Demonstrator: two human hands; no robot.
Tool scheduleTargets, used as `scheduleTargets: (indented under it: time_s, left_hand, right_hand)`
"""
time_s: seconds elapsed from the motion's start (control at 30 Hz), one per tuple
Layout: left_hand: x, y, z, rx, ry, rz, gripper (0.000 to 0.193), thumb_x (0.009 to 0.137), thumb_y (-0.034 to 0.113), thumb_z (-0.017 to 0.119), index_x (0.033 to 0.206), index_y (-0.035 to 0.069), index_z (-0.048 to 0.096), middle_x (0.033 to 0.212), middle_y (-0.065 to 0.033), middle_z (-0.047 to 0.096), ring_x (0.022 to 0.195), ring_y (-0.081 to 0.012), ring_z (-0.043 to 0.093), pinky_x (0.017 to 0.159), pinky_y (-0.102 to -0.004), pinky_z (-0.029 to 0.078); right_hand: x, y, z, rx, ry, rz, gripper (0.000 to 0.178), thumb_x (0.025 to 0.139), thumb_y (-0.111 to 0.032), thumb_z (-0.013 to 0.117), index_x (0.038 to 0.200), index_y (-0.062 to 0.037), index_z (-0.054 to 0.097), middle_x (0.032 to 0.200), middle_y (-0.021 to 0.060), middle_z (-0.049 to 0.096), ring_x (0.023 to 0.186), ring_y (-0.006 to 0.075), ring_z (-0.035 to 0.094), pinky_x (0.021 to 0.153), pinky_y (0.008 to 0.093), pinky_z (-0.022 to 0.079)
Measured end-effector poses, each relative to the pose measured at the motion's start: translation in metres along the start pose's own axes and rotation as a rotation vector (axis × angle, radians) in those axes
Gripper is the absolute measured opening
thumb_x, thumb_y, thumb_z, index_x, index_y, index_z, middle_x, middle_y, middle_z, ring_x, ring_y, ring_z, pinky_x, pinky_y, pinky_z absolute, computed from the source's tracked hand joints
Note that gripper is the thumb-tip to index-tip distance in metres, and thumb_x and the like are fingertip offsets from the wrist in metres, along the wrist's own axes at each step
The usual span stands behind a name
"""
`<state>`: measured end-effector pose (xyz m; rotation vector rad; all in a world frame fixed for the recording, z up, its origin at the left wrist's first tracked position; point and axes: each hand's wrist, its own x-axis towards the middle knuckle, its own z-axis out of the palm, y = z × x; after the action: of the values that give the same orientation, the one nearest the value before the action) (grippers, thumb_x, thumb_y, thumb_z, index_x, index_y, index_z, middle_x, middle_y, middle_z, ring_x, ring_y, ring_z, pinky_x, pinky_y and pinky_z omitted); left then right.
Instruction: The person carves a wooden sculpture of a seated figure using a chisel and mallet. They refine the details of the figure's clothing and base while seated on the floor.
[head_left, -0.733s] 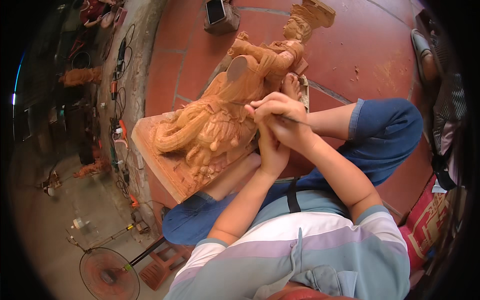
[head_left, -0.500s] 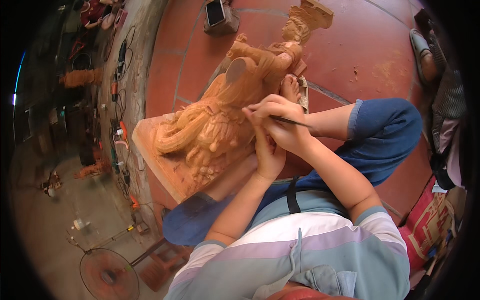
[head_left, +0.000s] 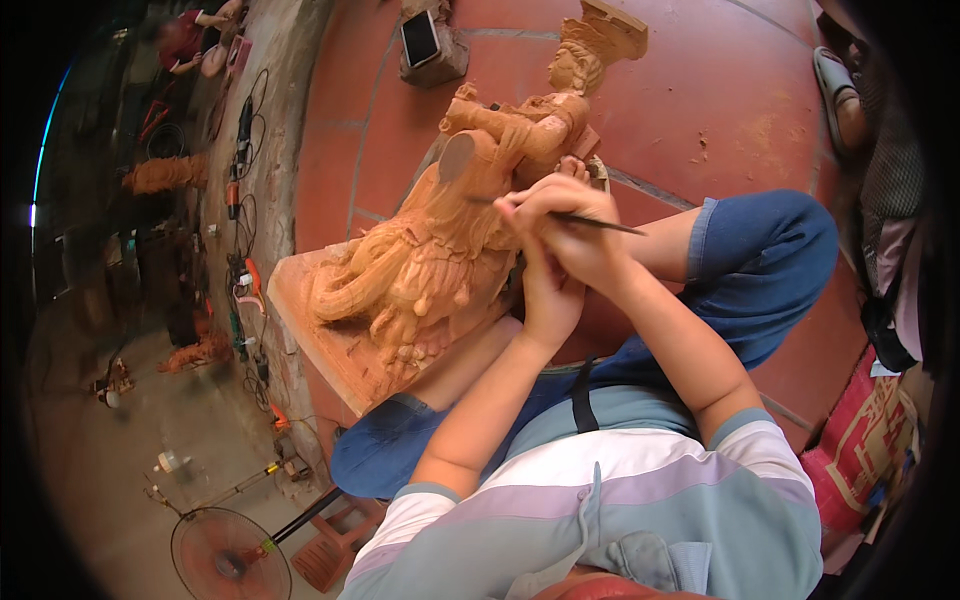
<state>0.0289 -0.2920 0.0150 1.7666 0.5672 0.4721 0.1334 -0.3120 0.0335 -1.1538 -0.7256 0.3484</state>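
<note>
My right hand (head_left: 578, 228) is closed around a thin dark carving tool (head_left: 605, 222), whose back end sticks out to the right and whose tip points left at the figure. Below and against it is my left hand (head_left: 552, 300), with its fingers mostly hidden behind the right one. Both are beside the middle of a carved wooden statue (head_left: 440, 240), which lies tilted with its base (head_left: 318, 350) at the lower left and its head (head_left: 575, 68) at the upper right. The contact between tip and wood is too small to make out.
My bent legs (head_left: 765, 245) frame the statue on the tiled floor (head_left: 690, 95). A phone (head_left: 420, 38) lies on a block at the top. Power tools and cords (head_left: 243, 140) line the left ledge. A fan (head_left: 230, 563) stands lower left; another person (head_left: 185, 42) sits far left.
Both hands have shifted slightly away from me along the statue, and the right one now covers more of my foot. The whole view has moved a little.
</note>
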Motion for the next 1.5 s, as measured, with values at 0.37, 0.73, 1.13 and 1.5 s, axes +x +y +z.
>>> scheduleTargets:
  time_s: [0.37, 0.73, 1.13, 1.5]
  left_hand:
    - [0.012, 0.002, -0.003, 0.005, -0.037, 0.014, 0.093, 0.082, -0.013, 0.053, 0.151, 0.016, -0.002, 0.130, -0.0051, 0.044, 0.110, -0.0137, 0.049, 0.095, -0.0274, 0.041]
    - [0.008, 0.094, -0.090, 0.990, -0.067, 0.414, 0.034, 0.067, -0.004, 0.071, 0.099, 0.008, 0.071, 0.094, -0.0077, 0.062, 0.084, -0.0220, 0.060, 0.072, -0.0312, 0.052]
    - [0.048, 0.079, -0.087, 1.085, -0.156, 0.492, 0.022, 0.074, -0.003, 0.062, 0.095, 0.002, 0.062, 0.105, -0.0141, 0.063, 0.100, -0.0320, 0.061, 0.083, -0.0377, 0.052]
    - [0.037, 0.081, -0.083, 1.026, -0.028, 0.441, 0.027, 0.072, -0.006, 0.067, 0.097, 0.004, 0.067, 0.102, -0.0114, 0.067, 0.092, -0.0258, 0.066, 0.078, -0.0326, 0.054]
  right_hand:
    - [0.000, -0.001, -0.024, -0.159, 0.012, -0.088, 0.007, 0.078, 0.005, 0.063, 0.081, -0.0013, 0.065, 0.091, 0.0114, 0.065, 0.084, 0.0204, 0.062, 0.083, 0.0303, 0.046]
    - [-0.074, -0.051, 0.001, 0.025, -0.323, 0.044, 0.058, 0.081, -0.017, 0.070, 0.130, 0.0003, 0.044, 0.140, 0.0316, 0.035, 0.126, 0.0416, 0.043, 0.102, 0.0404, 0.038]
    - [-0.063, -0.031, 0.034, -0.386, -0.068, -0.119, 0.073, 0.074, -0.020, 0.074, 0.131, 0.0080, 0.039, 0.140, 0.0323, 0.034, 0.123, 0.0407, 0.045, 0.101, 0.0420, 0.039]
    - [-0.060, -0.034, 0.034, -0.463, -0.065, -0.154, 0.055, 0.078, -0.016, 0.065, 0.124, 0.0079, 0.047, 0.134, 0.0315, 0.041, 0.114, 0.0378, 0.053, 0.098, 0.0407, 0.043]
